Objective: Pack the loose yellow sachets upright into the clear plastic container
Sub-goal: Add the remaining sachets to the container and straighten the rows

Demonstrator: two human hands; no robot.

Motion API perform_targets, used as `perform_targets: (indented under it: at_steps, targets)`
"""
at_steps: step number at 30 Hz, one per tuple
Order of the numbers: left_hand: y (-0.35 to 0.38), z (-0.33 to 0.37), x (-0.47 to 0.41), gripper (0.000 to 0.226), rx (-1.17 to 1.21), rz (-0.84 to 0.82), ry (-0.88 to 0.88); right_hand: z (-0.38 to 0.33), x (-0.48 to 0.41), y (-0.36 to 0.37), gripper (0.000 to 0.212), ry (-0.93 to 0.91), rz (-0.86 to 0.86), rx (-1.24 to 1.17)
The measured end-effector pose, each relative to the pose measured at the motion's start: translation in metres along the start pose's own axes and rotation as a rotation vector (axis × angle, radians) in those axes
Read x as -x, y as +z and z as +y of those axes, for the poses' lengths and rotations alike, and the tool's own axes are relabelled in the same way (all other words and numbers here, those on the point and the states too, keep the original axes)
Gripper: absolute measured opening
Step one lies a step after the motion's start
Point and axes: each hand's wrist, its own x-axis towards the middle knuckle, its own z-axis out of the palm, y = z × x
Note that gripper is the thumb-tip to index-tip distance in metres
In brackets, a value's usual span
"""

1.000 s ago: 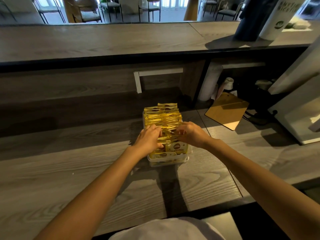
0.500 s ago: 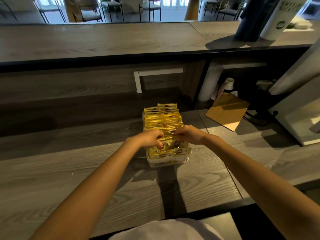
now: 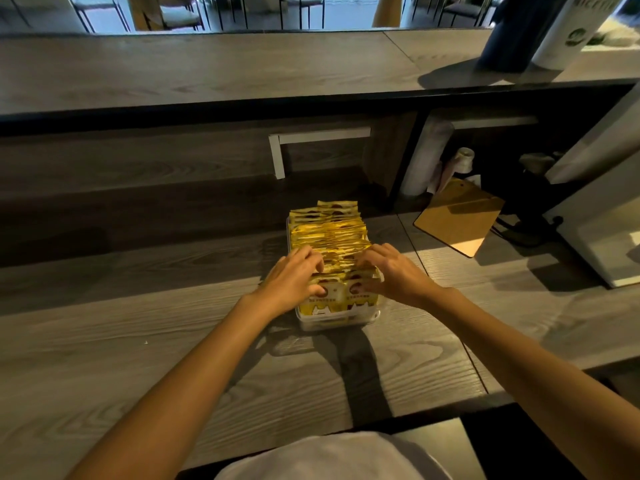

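The glossy yellow foil sachets stand packed in the clear rectangular plastic container on the grey wood-grain counter. My left hand and right hand pinch the nearest bunch, fingers over the tops, thumbs in front. I'd press evenly, keeping them vertical.

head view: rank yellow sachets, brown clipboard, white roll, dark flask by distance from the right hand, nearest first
1. yellow sachets: touching the right hand, just left of it.
2. brown clipboard: beyond the hand, to the right.
3. white roll: upright behind the clipboard.
4. dark flask: on the upper counter, far right.
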Motion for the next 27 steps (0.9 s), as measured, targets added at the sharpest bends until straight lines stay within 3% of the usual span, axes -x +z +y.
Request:
perform_targets:
  at_steps: [6, 10, 14, 19, 27]
  targets:
    - [0.008, -0.001, -0.01, 0.034, 0.036, 0.146, -0.096, -0.004, -0.017, 0.007, 0.048, 0.056, 0.095, 0.108]
    - [-0.004, -0.004, -0.016, 0.028, 0.049, 0.271, -0.075, -0.003, -0.028, -0.006, 0.041, 0.12, 0.158, -0.048]
    - [-0.013, -0.01, -0.024, 0.032, -0.01, 0.106, -0.136, -0.002, -0.044, -0.016, 0.036, 0.151, 0.037, -0.035]
    - [-0.016, -0.008, -0.032, 0.034, 0.06, 0.045, -0.179, 0.003, -0.054, -0.021, 0.029, 0.184, -0.077, -0.052]
    - [-0.021, -0.009, -0.037, 0.046, -0.079, -0.153, -0.136, 0.004, -0.054, -0.02, 0.031, 0.156, -0.215, -0.102]
